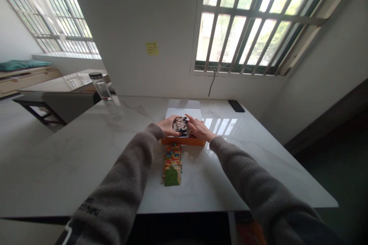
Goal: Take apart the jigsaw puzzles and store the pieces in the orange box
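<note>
My left hand [170, 126] is closed around a stack of cardboard pieces [180, 125] with dark and pale edges, thumb at the near side and fingers at the far side. The stack is over an orange box [184, 141] whose white lid [184, 104] lies open toward the wall. My right hand [199, 128] reaches over the box's right part, index finger stretched toward the stack and the other fingers bent. Some colourful pieces [191, 134] show below those fingers. In front of the box lies a row of overlapping colourful cardboard pieces [172, 160], the nearest one green.
The marble-patterned white table [115, 164] carries a glass bottle [101, 87] at its far left and a black phone [236, 106] at its far right. Behind it is a wall with a yellow note [151, 48] and a hanging black cable [212, 83].
</note>
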Demonstrator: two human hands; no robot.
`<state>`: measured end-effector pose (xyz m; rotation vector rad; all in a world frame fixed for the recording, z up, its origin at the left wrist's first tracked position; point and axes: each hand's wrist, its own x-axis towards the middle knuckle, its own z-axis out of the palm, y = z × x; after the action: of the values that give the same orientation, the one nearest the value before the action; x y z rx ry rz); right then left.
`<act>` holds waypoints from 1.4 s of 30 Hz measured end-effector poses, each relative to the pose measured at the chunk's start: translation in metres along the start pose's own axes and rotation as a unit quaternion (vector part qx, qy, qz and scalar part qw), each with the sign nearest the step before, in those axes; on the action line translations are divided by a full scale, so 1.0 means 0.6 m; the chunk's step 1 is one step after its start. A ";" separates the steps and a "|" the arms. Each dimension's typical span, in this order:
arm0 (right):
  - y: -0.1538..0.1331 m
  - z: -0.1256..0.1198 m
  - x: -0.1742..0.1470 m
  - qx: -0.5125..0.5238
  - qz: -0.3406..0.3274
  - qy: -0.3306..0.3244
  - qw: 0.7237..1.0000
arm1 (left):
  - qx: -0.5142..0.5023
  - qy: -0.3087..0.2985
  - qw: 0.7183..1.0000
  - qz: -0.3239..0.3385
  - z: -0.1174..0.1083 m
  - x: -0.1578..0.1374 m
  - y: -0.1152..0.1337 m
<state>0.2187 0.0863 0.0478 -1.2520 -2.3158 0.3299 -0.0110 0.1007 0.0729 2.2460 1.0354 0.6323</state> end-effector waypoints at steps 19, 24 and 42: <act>-0.063 -0.022 -0.065 0.246 0.070 0.199 0.946 | -0.022 -0.038 0.996 0.073 0.042 -0.088 0.113; -0.091 0.000 -0.146 0.371 0.136 0.168 0.903 | 0.090 -0.040 0.988 0.121 0.100 -0.096 0.152; -0.056 0.059 -0.177 0.376 0.127 0.078 0.914 | 0.231 -0.062 0.968 0.079 0.188 -0.105 0.126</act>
<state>0.2252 -0.0202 0.0003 -1.1028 -1.6162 1.0501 0.0613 -0.0238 0.0319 2.7544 1.0271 0.3275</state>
